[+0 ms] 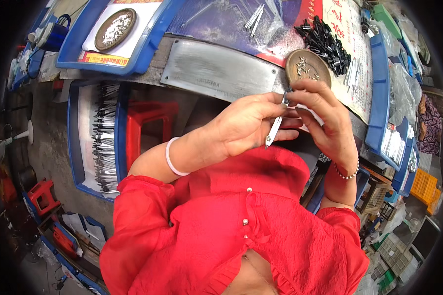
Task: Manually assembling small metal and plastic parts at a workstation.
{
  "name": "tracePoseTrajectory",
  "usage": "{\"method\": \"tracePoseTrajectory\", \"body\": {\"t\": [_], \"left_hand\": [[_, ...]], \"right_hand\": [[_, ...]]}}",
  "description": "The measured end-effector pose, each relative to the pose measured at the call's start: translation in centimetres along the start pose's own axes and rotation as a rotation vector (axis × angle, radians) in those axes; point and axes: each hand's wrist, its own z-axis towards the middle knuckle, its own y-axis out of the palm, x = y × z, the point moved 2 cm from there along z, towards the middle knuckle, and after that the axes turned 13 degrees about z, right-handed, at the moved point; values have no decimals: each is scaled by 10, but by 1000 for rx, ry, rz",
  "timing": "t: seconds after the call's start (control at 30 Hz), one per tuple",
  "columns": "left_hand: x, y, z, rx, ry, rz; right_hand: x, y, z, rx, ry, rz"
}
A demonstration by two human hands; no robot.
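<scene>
My left hand (pixel 243 123) holds a slim white pen-like piece (pixel 275 129) between thumb and fingers, its pointed metal tip slanting down toward me. At the upper end of this piece is a small dark part, pinched by the fingertips of my right hand (pixel 332 120). Just beyond my right hand, a round brown dish (pixel 294 63) holds small metal bits. Behind the dish lies a heap of black plastic pieces (pixel 325 46), with slim white sticks (pixel 352 76) beside it.
A flat metal plate (pixel 216 69) lies along the bench edge. At the left, a blue tray (pixel 66 61) carries a dish of small silvery parts (pixel 115 30); below stands a long blue bin (pixel 76 142) of black-and-silver sticks, beside a red stool (pixel 152 110). More blue trays (pixel 379 93) stand right.
</scene>
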Motion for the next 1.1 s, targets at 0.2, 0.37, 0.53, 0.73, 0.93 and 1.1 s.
{"method": "tracePoseTrajectory", "body": {"t": [0.2, 0.37, 0.53, 0.73, 0.93, 1.1], "left_hand": [[1, 6, -2, 10, 10, 47], [11, 6, -7, -26, -21, 120], [44, -5, -20, 37, 44, 94], [62, -40, -19, 598, 697, 496], [48, -55, -7, 689, 899, 954], [48, -52, -5, 730, 852, 943]], "right_hand": [[-14, -1, 13, -232, -209, -393], [-16, -5, 21, -248, -275, -388], [-3, -25, 47, -205, -245, -357], [58, -57, 147, 100, -184, -304], [138, -47, 262, 210, -65, -432], [171, -41, 314, 298, -6, -480]]}}
